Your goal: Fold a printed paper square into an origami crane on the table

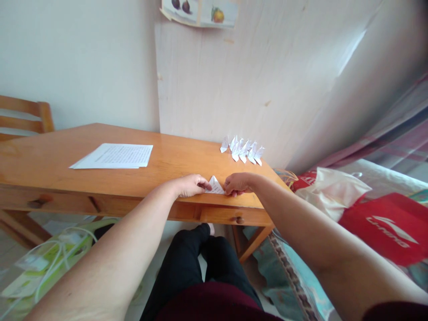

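Note:
A small folded paper triangle (215,186), white with printed text, stands point-up at the front edge of the wooden table (180,162). My left hand (194,185) pinches its left corner between thumb and fingers. At the right corner, my right hand (238,183) is closed on the same paper, its fingertips partly hidden. Several folded white paper pieces (243,150) with pointed tips stand in a cluster at the back right of the table. A stack of printed sheets (117,156) lies flat on the left side.
Drawers with knobs (239,220) run under the table's front edge. A wooden chair (25,116) stands at the far left. To the right are a red bag (389,227) and a white bag (334,191). White cables (62,249) lie at lower left.

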Tool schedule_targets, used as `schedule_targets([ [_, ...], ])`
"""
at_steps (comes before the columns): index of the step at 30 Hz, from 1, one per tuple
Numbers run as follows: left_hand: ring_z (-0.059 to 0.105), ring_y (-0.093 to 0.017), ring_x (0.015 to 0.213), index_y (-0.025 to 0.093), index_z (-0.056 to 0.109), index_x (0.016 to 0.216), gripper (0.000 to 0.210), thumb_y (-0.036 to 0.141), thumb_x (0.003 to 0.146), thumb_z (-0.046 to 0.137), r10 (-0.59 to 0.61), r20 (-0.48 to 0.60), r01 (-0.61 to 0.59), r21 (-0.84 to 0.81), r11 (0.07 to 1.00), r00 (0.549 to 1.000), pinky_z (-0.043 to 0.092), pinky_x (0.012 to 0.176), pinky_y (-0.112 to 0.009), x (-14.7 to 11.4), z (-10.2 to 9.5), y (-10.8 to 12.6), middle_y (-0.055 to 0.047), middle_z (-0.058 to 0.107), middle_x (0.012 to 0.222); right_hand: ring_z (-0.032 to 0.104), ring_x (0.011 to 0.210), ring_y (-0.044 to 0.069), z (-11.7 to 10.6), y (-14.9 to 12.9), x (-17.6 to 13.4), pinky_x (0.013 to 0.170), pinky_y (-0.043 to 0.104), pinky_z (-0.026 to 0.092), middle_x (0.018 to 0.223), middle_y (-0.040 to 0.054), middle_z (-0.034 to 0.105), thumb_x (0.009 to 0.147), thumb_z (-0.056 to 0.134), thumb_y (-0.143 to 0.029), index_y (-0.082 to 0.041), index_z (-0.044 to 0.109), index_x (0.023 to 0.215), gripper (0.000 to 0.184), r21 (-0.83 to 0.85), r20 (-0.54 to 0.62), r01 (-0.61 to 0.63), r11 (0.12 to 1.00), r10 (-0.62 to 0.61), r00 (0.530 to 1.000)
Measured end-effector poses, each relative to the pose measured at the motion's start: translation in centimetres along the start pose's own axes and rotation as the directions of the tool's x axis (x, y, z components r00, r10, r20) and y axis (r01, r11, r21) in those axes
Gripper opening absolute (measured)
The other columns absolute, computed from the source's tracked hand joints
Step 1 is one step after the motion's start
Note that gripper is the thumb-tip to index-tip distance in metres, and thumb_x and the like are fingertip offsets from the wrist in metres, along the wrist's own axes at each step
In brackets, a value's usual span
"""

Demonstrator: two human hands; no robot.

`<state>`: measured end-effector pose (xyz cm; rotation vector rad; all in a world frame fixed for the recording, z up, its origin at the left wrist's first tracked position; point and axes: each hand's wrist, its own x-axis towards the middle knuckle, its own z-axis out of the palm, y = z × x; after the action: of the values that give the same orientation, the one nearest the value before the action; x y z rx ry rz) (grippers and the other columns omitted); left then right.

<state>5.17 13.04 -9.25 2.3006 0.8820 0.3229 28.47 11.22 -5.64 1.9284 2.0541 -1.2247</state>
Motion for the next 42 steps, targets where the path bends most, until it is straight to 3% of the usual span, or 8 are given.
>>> schedule_targets([
  [7, 0.063, -0.021, 0.105, 0.024, 0.076, 0.104, 0.033, 0.021, 0.077, 0.058, -0.009, -0.024, 0.008, -0.033, 0.999, 1.0, 0.045, 0.094, -0.027, -0.5, 0.0, -0.1, -0.001, 0.072, 0.111, 0.048, 0.053, 0.011, 0.3, 0.1, -0.1, 0.052, 0.023, 0.035, 0.054, -0.0023, 0.055, 0.065, 0.066, -0.012, -0.016, 0.057, 0.061, 0.011, 0.027, -0.038, 0.045, 0.999, -0.044, 0.998],
  [14, 0.064, -0.02, 0.105, 0.019, 0.068, 0.112, 0.038, 0.017, 0.076, 0.055, -0.029, -0.186, 0.014, -0.077, 0.997, 0.982, 0.047, 0.096, -0.031, -1.5, 1.1, -0.1, -0.006, 0.07, 0.115, 0.052, 0.051, 0.012, 1.2, 0.8, -1.1, 0.048, 0.023, 0.037, 0.055, -0.0007, 0.057, 0.068, 0.059, -0.015, -0.017, 0.057, 0.064, 0.005, 0.144, -0.194, 0.155, 0.977, -0.126, 0.973],
  [22, 0.066, -0.019, 0.096, 0.018, 0.062, 0.099, 0.027, 0.015, 0.074, 0.052, -0.059, -0.299, 0.006, -0.174, 0.985, 0.952, 0.052, 0.089, -0.031, -2.1, 1.6, 0.2, -0.005, 0.07, 0.102, 0.053, 0.06, 0.011, 2.5, 1.0, -0.4, 0.054, 0.022, 0.037, 0.07, 0.0, 0.062, 0.078, 0.06, -0.031, -0.018, 0.061, 0.081, 0.013, 0.193, -0.401, 0.292, 0.937, -0.197, 0.895],
  [30, 0.066, -0.018, 0.088, 0.019, 0.062, 0.093, 0.02, 0.017, 0.076, 0.053, -0.06, -0.357, -0.008, -0.187, 0.982, 0.932, 0.052, 0.081, -0.029, -2.3, 1.7, -0.1, -0.002, 0.07, 0.093, 0.049, 0.063, 0.012, 4.1, -0.7, 1.0, 0.055, 0.022, 0.033, 0.064, -0.0038, 0.058, 0.062, 0.073, -0.017, -0.018, 0.062, 0.07, 0.014, 0.215, -0.5, 0.364, 0.906, -0.218, 0.838],
  [34, 0.065, -0.019, 0.094, 0.019, 0.059, 0.1, 0.02, 0.02, 0.08, 0.056, -0.061, -0.45, -0.028, -0.19, 0.981, 0.891, 0.052, 0.088, -0.032, -2.2, 2.0, -0.2, -0.004, 0.068, 0.101, 0.051, 0.057, 0.012, 4.4, -1.1, 0.5, 0.051, 0.022, 0.034, 0.062, -0.0033, 0.057, 0.071, 0.064, -0.02, -0.02, 0.056, 0.074, 0.009, 0.376, -0.564, 0.412, 0.83, -0.148, 0.812],
  [36, 0.063, -0.021, 0.105, 0.019, 0.055, 0.112, 0.031, 0.024, 0.081, 0.06, -0.06, -0.511, -0.042, -0.186, 0.982, 0.857, 0.05, 0.094, -0.035, -2.2, 2.4, -0.3, -0.008, 0.065, 0.113, 0.054, 0.056, 0.012, 4.6, -1.2, 0.4, 0.048, 0.022, 0.033, 0.063, -0.0015, 0.059, 0.076, 0.059, -0.026, -0.021, 0.051, 0.076, 0.009, 0.461, -0.588, 0.443, 0.769, -0.109, 0.801],
  [40, 0.062, -0.024, 0.109, 0.019, 0.045, 0.133, 0.062, 0.037, 0.08, 0.071, -0.024, -0.68, -0.106, -0.149, 0.983, 0.733, 0.048, 0.098, -0.041, -2.1, 3.8, 0.1, -0.012, 0.062, 0.121, 0.063, 0.064, 0.013, 5.4, -1.4, 0.1, 0.044, 0.021, 0.032, 0.077, 0.0039, 0.068, 0.08, 0.054, -0.034, -0.022, 0.046, 0.079, 0.015, 0.587, -0.604, 0.503, 0.634, -0.072, 0.794],
  [42, 0.061, -0.025, 0.113, 0.02, 0.045, 0.133, 0.063, 0.038, 0.079, 0.072, -0.008, -0.69, -0.127, -0.144, 0.981, 0.724, 0.047, 0.099, -0.042, -1.9, 4.4, 0.7, -0.013, 0.062, 0.123, 0.066, 0.069, 0.014, 6.0, -1.8, -0.1, 0.045, 0.02, 0.033, 0.083, 0.0056, 0.069, 0.08, 0.055, -0.035, -0.021, 0.047, 0.081, 0.015, 0.622, -0.602, 0.524, 0.582, -0.072, 0.795],
])
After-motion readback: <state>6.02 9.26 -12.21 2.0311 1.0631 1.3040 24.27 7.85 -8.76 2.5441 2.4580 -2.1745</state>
